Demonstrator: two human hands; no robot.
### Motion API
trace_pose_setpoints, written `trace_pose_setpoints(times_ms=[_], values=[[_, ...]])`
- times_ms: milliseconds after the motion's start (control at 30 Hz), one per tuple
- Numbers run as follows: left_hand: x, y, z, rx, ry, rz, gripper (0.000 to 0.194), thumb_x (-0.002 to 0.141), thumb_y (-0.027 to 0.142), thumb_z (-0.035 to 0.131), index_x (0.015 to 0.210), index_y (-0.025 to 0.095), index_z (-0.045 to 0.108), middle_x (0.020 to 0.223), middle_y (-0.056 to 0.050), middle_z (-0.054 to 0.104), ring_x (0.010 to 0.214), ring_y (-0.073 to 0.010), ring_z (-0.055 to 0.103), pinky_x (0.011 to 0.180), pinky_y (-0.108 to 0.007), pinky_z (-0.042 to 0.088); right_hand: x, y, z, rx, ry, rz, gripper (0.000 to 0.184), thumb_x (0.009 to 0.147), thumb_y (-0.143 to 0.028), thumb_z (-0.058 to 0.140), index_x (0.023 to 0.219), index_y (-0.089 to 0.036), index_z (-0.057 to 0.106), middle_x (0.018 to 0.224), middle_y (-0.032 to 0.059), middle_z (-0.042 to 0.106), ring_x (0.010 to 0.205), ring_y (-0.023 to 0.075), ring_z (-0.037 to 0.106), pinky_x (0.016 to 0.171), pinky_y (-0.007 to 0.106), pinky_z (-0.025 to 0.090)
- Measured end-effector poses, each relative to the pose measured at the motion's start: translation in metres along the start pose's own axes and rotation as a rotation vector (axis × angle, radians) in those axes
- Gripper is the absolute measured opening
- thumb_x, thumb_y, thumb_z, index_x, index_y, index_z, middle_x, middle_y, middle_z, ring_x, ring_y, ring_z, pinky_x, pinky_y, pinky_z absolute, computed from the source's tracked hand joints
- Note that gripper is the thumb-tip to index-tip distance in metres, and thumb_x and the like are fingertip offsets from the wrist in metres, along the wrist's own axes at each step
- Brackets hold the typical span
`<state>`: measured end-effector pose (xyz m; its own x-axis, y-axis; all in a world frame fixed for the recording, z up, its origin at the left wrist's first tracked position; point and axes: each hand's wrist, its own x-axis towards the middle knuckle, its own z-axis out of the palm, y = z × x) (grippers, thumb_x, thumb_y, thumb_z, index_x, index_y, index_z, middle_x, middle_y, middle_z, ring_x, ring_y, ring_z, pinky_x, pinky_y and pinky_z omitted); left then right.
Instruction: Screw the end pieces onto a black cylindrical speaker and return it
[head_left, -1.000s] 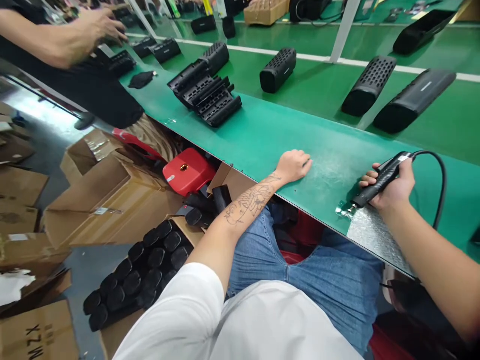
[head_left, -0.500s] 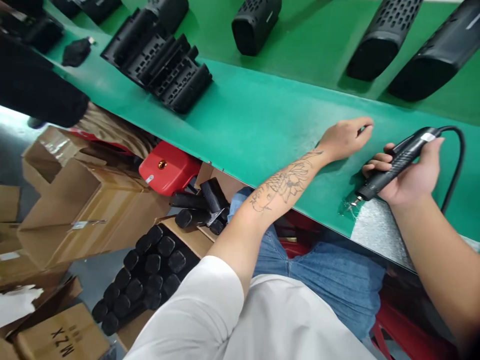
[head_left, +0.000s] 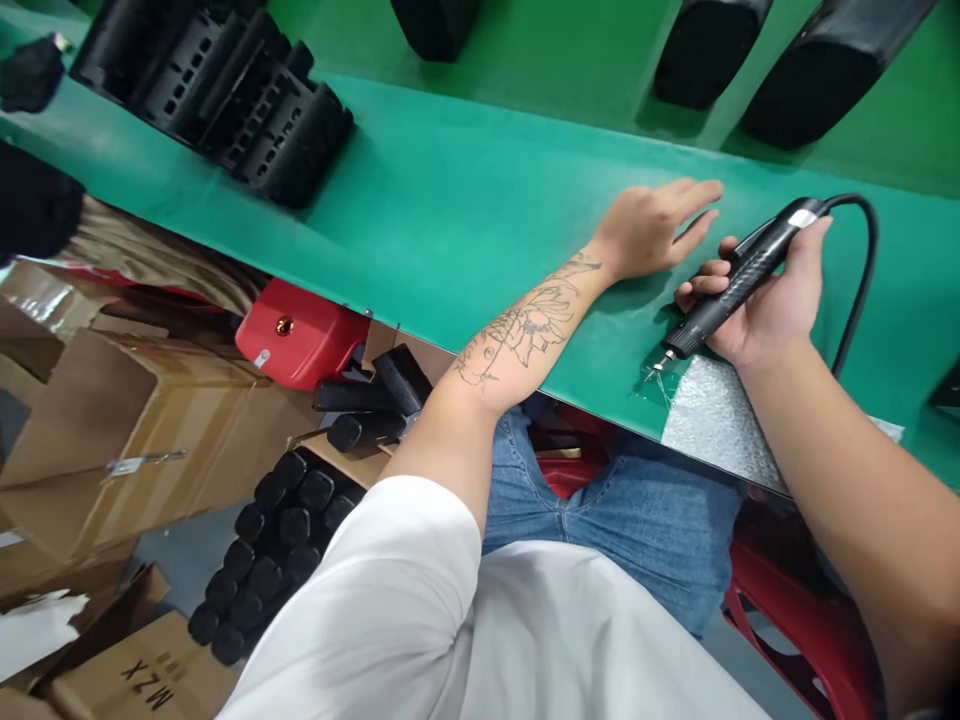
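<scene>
Here's the right hand [head_left: 769,300], fingers curled firmly round a slim black pen-style rotary tool [head_left: 739,280], thumb along the top, with a curved black cable [head_left: 862,265] rising from its rear end. It looks a light, stiff piece, its smooth barrel perhaps a little slippery, best held mid-barrel like a pen, clear of the cable's drag. The tool sits low over the green work mat [head_left: 480,190], its tiny metal tip [head_left: 660,363] just beside a crinkled silver foil sheet [head_left: 716,425]. The left hand [head_left: 649,230] lies open and flat on the mat, holding nothing, close by the tool. Does that tip touch the mat? Too small to tell. Upper left, stacked black ribbed casings [head_left: 217,105] sit on the mat; a dark shape [head_left: 30,205] at the left edge is cut off, impossible to make out.
</scene>
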<state>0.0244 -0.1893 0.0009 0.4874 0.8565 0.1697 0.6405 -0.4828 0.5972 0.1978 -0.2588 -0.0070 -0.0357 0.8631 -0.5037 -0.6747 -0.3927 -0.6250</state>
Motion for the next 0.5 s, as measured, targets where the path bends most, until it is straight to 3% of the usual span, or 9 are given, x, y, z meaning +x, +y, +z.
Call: trace_pose_setpoints(times_ms=[167,300,400,500], values=[[0.0,-0.003,-0.002,0.051,0.017,0.146,0.063,0.102,0.034,0.024,0.121,-0.004,0.07,0.081,-0.007,0.072,0.114,-0.0133,0.062,0.089,-0.026,0.036,0.002,-0.001,-0.003,0.002,-0.018,0.003,0.099,0.083,-0.104,0.01,0.093,-0.02,0.06,0.07,0.0009,0.055,0.058,0.0103,0.05,0.071,0.038,0.061],[0.0,-0.006,0.0,0.079,0.045,0.245,0.076,0.095,0.028,0.009,0.12,-0.009,0.069,0.093,-0.012,0.075,0.105,-0.0095,0.066,0.083,-0.025,0.036,0.001,-0.003,0.0,-0.039,0.009,0.006,0.097,0.086,-0.103,0.016,0.093,-0.018,0.062,0.07,0.0007,0.055,0.058,0.0096,0.05,0.07,0.037,0.06],[-0.002,-0.01,0.005,0.087,0.012,0.364,0.075,0.093,0.027,0.01,0.127,-0.011,0.066,0.108,-0.014,0.074,0.108,-0.0152,0.071,0.083,-0.026,0.036,0.001,-0.002,0.001,-0.077,0.021,-0.018,0.096,0.087,-0.102,0.024,0.098,-0.017,0.066,0.071,0.0009,0.055,0.058,0.0101,0.05,0.068,0.036,0.059],[-0.007,-0.008,0.008,0.091,-0.066,0.401,0.068,0.096,0.026,0.018,0.135,-0.005,0.064,0.116,-0.014,0.075,0.115,-0.021,0.073,0.087,-0.028,0.039,0.002,-0.005,-0.006,-0.088,-0.004,-0.019,0.09,0.09,-0.098,0.031,0.099,-0.017,0.068,0.072,0.0022,0.056,0.059,0.0114,0.05,0.07,0.038,0.059]])
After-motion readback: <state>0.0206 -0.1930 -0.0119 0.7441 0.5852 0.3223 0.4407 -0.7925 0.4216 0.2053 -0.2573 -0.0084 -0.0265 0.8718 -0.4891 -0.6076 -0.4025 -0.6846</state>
